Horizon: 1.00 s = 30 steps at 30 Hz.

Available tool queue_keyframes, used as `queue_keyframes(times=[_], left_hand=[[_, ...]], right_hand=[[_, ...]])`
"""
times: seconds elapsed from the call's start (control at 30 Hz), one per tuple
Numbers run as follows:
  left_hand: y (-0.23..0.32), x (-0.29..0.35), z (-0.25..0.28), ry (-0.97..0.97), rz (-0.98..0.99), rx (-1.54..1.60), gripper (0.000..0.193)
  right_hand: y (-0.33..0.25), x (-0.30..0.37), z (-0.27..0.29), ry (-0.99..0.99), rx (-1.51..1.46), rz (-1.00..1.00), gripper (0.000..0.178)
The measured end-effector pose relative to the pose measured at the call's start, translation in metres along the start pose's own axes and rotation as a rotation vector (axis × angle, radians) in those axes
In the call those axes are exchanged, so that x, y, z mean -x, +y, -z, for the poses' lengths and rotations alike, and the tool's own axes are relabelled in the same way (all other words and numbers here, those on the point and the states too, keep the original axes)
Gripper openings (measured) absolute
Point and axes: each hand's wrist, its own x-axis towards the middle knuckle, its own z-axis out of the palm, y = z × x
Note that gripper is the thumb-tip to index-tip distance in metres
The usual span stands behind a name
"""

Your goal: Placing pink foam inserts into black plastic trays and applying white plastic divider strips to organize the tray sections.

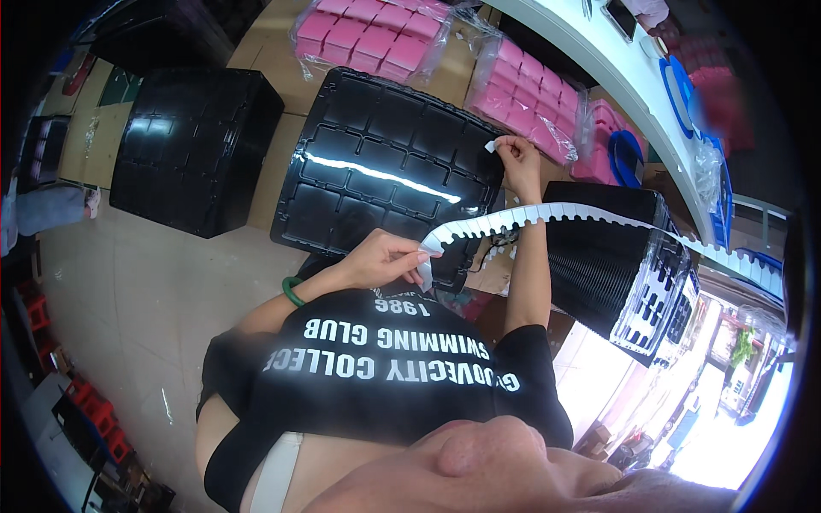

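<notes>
Closely in front of the black shirt point(376, 389), the left hand point(385, 259) pinches the white notched strip point(556, 210) near its end, thumb and fingers closed, probably for controlling it. From there the strip passes over the right forearm point(528, 274), which seems to support its length. Farther, the right hand point(520, 162) has its fingertips closed on a small white piece point(490, 146), maybe by the edge so its face is free. This piece is at the far right corner of the black tray point(342, 201); whether they touch, I cannot tell. Beyond lie plastic-wrapped pink blocks point(368, 38), apparently bundled for staying together.
</notes>
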Motion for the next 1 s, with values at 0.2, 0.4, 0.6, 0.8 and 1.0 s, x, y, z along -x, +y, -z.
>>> queue_keyframes(times=[0.2, 0.4, 0.6, 0.8, 1.0], left_hand=[[0.004, -0.007, -0.003, -0.009, 0.035, 0.006, 0.027], [-0.001, -0.011, -0.003, -0.022, 0.037, 0.021, 0.027], [0.001, -0.013, -0.005, -0.013, 0.043, 0.006, 0.027], [-0.002, -0.014, -0.005, -0.016, 0.032, 0.011, 0.03], [-0.002, -0.016, -0.004, -0.007, 0.047, 0.002, 0.028]], right_hand=[[0.01, 0.001, -0.002, 0.023, -0.039, -0.039, 0.008], [-0.008, 0.003, -0.001, 0.087, 0.121, 0.04, 0.007], [-0.006, 0.0, 0.003, 0.065, 0.11, 0.047, 0.008], [-0.011, -0.012, 0.013, -0.058, 0.256, 0.131, 0.009], [-0.014, -0.012, 0.014, -0.123, 0.199, 0.071, 0.008]])
